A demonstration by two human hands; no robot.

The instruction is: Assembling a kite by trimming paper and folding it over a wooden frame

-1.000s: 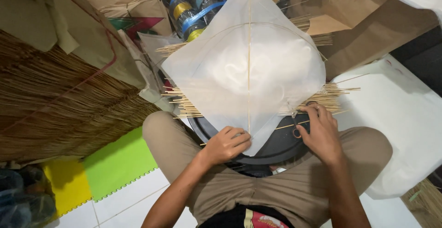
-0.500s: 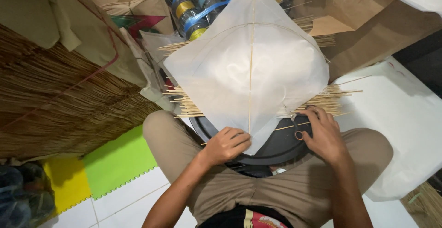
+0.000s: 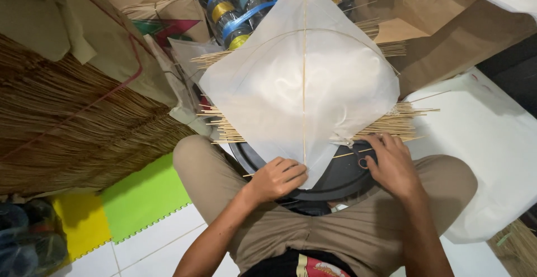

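A white paper kite with a thin bamboo spine and a bowed cross stick lies on a round black tray across my lap. My left hand rests curled on the kite's lower left edge near the bottom tip. My right hand presses its fingers down on the tray beside the kite's lower right edge, close to a row of thin bamboo sticks. Whether either hand pinches anything small is hidden.
A large bundle of dry straw-coloured sticks fills the left. Spools of coloured thread stand behind the kite, brown paper at the back right, white sheets on the right. Green and yellow foam mats cover the floor at left.
The view has shifted slightly. My right hand has slid a little along the tray by the kite's edge; my left hand stays on the lower left edge.
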